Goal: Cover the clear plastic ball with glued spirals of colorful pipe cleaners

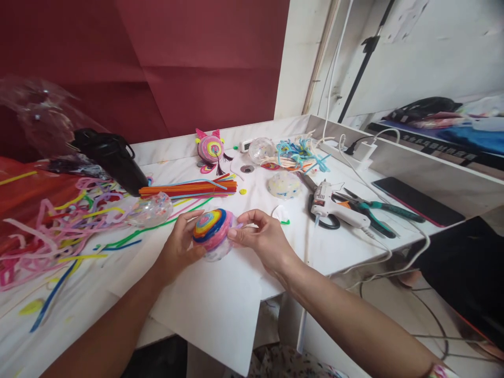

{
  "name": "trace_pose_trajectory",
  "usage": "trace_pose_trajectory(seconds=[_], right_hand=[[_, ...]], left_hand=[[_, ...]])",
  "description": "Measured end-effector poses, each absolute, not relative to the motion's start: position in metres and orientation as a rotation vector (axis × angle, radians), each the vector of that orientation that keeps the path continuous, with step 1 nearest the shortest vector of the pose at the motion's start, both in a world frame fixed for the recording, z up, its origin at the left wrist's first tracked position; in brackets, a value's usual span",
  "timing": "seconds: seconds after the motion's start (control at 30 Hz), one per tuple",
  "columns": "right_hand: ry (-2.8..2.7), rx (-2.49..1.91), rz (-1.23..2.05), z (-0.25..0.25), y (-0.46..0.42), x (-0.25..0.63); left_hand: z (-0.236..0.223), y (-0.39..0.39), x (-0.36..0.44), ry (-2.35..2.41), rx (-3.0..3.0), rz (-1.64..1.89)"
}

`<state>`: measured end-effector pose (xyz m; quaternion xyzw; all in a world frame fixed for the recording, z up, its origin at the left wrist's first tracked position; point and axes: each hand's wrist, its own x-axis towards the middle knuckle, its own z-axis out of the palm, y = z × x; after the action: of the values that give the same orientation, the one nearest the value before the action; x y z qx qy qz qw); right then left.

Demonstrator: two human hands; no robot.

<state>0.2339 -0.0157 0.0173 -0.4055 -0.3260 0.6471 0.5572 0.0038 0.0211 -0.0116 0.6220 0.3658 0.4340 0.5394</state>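
Note:
A clear ball (pixel 213 233) wrapped in a spiral of coloured pipe cleaner sits between both my hands, just above the white table (pixel 220 304). My left hand (pixel 179 247) cups its left side with fingers curled round it. My right hand (pixel 262 236) pinches the pipe cleaner's end at the ball's right edge.
Loose pipe cleaners (pixel 59 220) lie in a heap at left, with a straight bundle (pixel 189 188) behind the ball. A glue gun (pixel 328 202), pliers (pixel 374 210), clear balls (pixel 283 185), a finished pink figure (pixel 210 149), a black bag (pixel 112 157) and a phone (pixel 417 200) are around.

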Motion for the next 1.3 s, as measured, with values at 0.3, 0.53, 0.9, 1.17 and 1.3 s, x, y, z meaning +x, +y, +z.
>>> trace_pose_trajectory(seconds=[0.3,0.53,0.9,1.17,1.3], right_hand=[[-0.916,-0.979,1.501,0.013,-0.023,0.226],[-1.224,-0.996,1.306,0.011,-0.023,0.236],[-1.778,-0.936,0.599,0.017,-0.02,0.254],[-1.865,-0.984,0.612,0.021,-0.014,0.255],[-1.862,-1.003,0.656,0.023,-0.012,0.255]], left_hand=[[-0.009,0.015,0.01,1.047,1.527,1.061],[-0.005,0.013,0.011,1.048,1.568,1.097],[-0.005,0.013,0.011,1.016,1.589,1.08],[0.003,0.01,0.013,1.047,1.6,1.058],[0.004,0.009,0.013,1.057,1.612,1.05]])
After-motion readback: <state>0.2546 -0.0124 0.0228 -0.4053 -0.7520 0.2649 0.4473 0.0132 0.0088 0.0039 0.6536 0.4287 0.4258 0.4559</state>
